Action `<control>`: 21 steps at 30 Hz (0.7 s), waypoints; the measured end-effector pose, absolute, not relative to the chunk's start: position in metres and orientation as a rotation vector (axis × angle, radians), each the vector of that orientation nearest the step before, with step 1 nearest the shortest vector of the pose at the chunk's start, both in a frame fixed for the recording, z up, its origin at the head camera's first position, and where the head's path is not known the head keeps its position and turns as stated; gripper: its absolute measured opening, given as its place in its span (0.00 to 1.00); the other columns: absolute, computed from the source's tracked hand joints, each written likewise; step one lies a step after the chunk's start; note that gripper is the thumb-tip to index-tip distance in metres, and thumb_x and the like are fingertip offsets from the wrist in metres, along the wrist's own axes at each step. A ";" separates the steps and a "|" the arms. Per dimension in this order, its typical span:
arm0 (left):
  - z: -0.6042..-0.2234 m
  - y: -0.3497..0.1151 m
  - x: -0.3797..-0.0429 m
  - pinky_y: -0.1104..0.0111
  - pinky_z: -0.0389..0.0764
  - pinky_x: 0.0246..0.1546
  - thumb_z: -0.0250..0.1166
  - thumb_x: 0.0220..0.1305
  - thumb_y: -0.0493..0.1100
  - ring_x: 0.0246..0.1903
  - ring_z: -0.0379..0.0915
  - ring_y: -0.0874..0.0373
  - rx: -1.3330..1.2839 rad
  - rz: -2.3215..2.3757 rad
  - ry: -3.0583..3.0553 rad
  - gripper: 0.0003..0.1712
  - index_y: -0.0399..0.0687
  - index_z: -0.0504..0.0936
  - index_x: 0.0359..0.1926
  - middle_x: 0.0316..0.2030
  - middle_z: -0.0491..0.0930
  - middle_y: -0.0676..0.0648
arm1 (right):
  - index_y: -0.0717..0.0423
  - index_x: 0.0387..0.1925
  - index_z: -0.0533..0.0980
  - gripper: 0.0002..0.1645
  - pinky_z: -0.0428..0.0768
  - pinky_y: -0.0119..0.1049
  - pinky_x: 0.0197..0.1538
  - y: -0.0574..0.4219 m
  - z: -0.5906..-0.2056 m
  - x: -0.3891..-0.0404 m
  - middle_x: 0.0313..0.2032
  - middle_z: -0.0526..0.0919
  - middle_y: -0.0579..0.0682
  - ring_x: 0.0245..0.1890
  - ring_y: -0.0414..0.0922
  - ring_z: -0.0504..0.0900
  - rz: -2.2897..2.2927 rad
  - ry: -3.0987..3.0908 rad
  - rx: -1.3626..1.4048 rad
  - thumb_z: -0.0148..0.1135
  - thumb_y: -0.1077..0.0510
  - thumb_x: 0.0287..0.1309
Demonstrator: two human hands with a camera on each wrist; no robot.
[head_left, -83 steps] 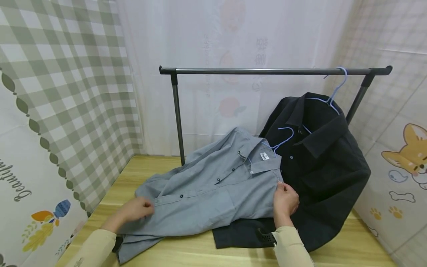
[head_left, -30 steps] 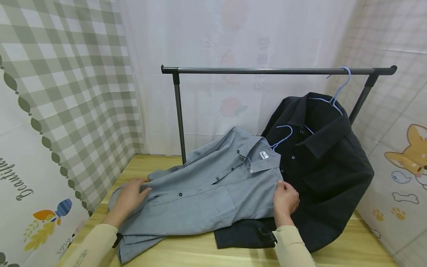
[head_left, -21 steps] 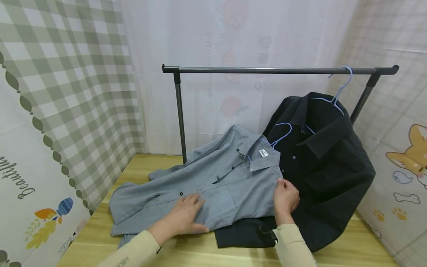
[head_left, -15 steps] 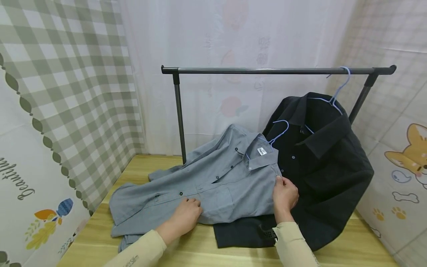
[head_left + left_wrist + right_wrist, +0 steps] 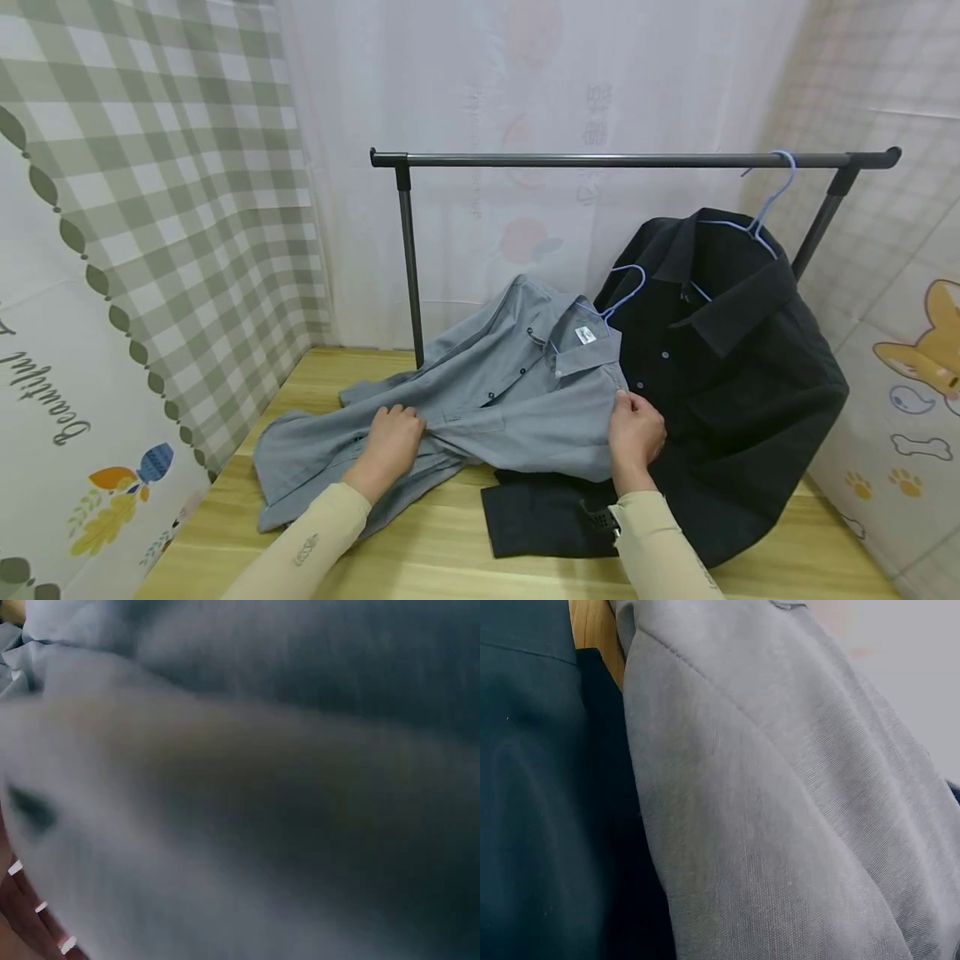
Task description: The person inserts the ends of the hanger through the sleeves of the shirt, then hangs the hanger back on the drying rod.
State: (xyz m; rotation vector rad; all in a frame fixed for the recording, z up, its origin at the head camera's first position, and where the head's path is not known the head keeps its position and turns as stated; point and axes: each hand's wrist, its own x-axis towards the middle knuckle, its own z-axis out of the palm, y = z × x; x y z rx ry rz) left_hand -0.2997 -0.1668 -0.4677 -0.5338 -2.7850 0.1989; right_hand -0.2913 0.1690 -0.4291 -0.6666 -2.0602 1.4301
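A grey-blue button-up shirt [image 5: 536,425] lies on the table with a blue hanger [image 5: 628,292] inside its collar. My left hand [image 5: 392,440] grips the shirt front near the button placket, and folds run from it toward the pocket. At the shoulder seam, my right hand [image 5: 636,433] pinches the cloth between thumb and fingers. Grey cloth [image 5: 262,787] fills the left wrist view, blurred, with fingertips at the lower left. In the right wrist view, the grey sleeve [image 5: 735,825] lies beside dark cloth; the hand itself is out of that view.
A black shirt [image 5: 750,392] hangs on a second blue hanger [image 5: 780,187] from the right end of the rack bar [image 5: 585,160]. Its sleeve [image 5: 547,517] lies on the wooden table [image 5: 450,567]. The rack's left post [image 5: 410,275] stands behind the grey shirt. Printed curtains surround the table.
My left hand has moved from the shirt's hem across its front, taken hold of the cloth and pulled it up. The front edge is now bunched. The right hand keeps its hold, shifted slightly up.
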 end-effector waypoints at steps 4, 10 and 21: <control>-0.473 -0.161 -0.298 0.54 0.76 0.39 0.72 0.60 0.42 0.37 0.76 0.49 -0.514 0.217 -2.819 0.04 0.51 0.87 0.37 0.33 0.79 0.48 | 0.64 0.47 0.82 0.20 0.65 0.57 0.58 0.167 -0.427 -0.292 0.49 0.81 0.64 0.50 0.60 0.74 1.450 -2.055 -0.662 0.53 0.51 0.73; -0.476 -0.133 -0.278 0.56 0.77 0.38 0.75 0.56 0.40 0.42 0.77 0.48 -0.600 0.054 -2.604 0.18 0.50 0.83 0.49 0.43 0.79 0.45 | 0.65 0.45 0.82 0.19 0.65 0.57 0.57 0.166 -0.425 -0.293 0.47 0.81 0.65 0.49 0.61 0.74 1.429 -2.051 -0.652 0.54 0.52 0.73; -0.495 -0.074 -0.238 0.65 0.77 0.36 0.72 0.61 0.50 0.37 0.77 0.58 -0.839 -0.460 -2.562 0.10 0.53 0.86 0.40 0.35 0.79 0.55 | 0.64 0.43 0.82 0.18 0.65 0.57 0.57 0.165 -0.425 -0.297 0.46 0.81 0.65 0.49 0.61 0.75 1.399 -2.059 -0.639 0.54 0.53 0.72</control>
